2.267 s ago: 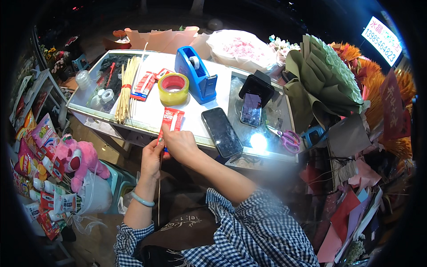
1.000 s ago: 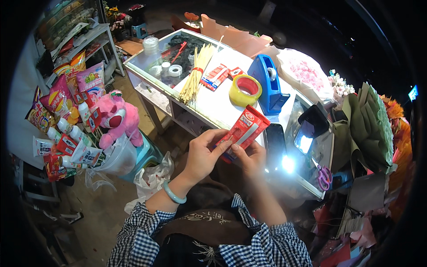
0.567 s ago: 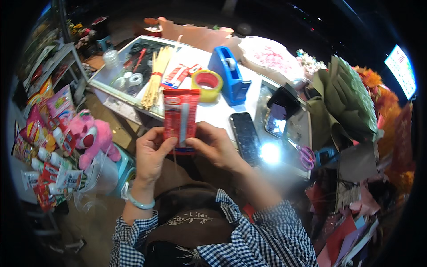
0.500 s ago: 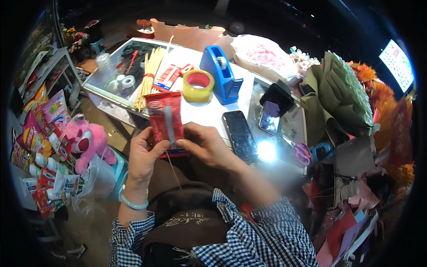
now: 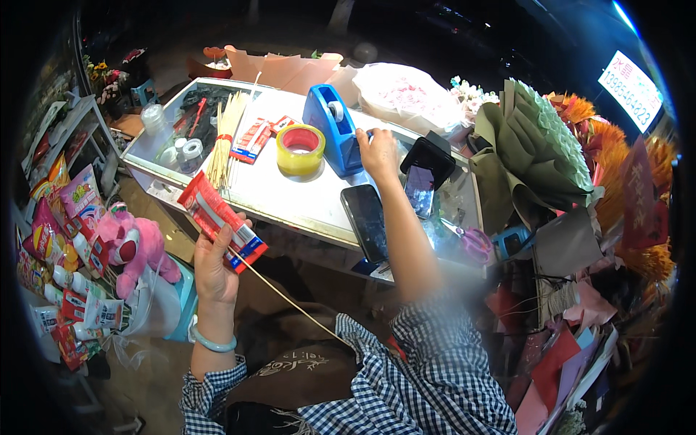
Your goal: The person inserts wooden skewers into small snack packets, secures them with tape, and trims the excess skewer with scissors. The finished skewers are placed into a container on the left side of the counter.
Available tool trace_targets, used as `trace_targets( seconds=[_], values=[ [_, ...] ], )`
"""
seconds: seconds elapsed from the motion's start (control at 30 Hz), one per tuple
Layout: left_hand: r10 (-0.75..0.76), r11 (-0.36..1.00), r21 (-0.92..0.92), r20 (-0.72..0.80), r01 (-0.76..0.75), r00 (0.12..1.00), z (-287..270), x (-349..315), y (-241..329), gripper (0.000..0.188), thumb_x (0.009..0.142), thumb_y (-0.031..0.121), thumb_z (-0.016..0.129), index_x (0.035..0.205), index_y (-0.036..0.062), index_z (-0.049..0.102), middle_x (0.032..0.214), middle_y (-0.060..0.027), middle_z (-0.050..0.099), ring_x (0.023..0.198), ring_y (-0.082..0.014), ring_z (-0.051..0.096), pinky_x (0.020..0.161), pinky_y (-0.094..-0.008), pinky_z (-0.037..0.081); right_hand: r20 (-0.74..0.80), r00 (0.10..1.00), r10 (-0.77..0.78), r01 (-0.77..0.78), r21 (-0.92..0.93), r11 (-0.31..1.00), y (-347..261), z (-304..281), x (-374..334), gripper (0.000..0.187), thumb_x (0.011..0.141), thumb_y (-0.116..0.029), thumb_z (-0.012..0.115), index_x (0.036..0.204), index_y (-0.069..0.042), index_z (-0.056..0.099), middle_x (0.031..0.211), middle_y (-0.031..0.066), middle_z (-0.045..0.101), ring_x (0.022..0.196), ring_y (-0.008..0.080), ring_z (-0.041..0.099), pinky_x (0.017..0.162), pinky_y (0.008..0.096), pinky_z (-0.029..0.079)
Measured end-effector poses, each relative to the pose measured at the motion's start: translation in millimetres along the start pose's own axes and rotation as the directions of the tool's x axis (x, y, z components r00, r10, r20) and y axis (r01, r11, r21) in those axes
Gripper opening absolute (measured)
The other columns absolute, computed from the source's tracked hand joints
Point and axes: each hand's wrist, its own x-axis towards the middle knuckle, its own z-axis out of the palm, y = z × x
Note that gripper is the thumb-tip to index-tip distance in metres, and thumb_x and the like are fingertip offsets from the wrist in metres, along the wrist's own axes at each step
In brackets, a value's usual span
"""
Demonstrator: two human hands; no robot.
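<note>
My left hand [image 5: 216, 272] is closed on a red snack packet [image 5: 206, 203] with a blue end, pinching a thin bamboo stick [image 5: 293, 306] against it. The stick slants down toward my apron. Over the table, my right hand [image 5: 380, 156] has its fingers bent together at the front end of a blue tape dispenser [image 5: 335, 141]; what lies between the fingertips is hidden. Left of the dispenser rests a wide yellow roll of tape [image 5: 299, 165]. More red packets [image 5: 251, 140] lie beside a tied bundle of bamboo sticks [image 5: 227, 134].
Two phones, one black [image 5: 365, 221] and one lit [image 5: 420, 190], lie near my right forearm, with purple-handled scissors [image 5: 476, 245] beyond. Wrapped bouquets [image 5: 412, 94] line the table's far side. At left, a pink plush toy [image 5: 141, 246] sits among snack bags [image 5: 81, 194].
My right hand has let go of the packet and reached forward and right to the tape dispenser. The packet, still in my left hand, has moved left and down and tilted.
</note>
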Motion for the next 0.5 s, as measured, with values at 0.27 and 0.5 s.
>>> trace_targets(
  seconds=[0.27, 0.5],
  values=[
    [-0.008, 0.998, 0.056, 0.021, 0.006, 1.000, 4.4, -3.1, -5.4, 0.037, 0.087, 0.012, 0.063, 0.119, 0.0000, 0.049, 0.110, -0.0155, 0.062, 0.101, -0.0236, 0.061, 0.086, -0.0350, 0.052, 0.390, 0.902, 0.187, -0.405, 0.608, 0.682, 12.0, 15.3, 18.6, 0.039, 0.085, -0.031, 0.060, 0.097, 0.006, 0.064, 0.082, 0.0102, 0.063, 0.074, 0.0166, 0.055, 0.068, 0.0313, 0.045],
    [0.006, 0.992, 0.123, 0.083, -0.017, 0.997, -0.6, -2.1, -4.6, 0.036, 0.091, 0.013, 0.057, 0.122, -0.0021, 0.047, 0.113, -0.0181, 0.060, 0.106, -0.0255, 0.059, 0.090, -0.0359, 0.050, 0.397, 0.905, 0.154, -0.420, 0.768, 0.483, -1.4, 0.8, 17.6, 0.020, 0.082, -0.015, 0.064, 0.091, 0.002, 0.069, 0.110, 0.0131, 0.060, 0.101, 0.0214, 0.055, 0.090, 0.0315, 0.039]
  ],
)
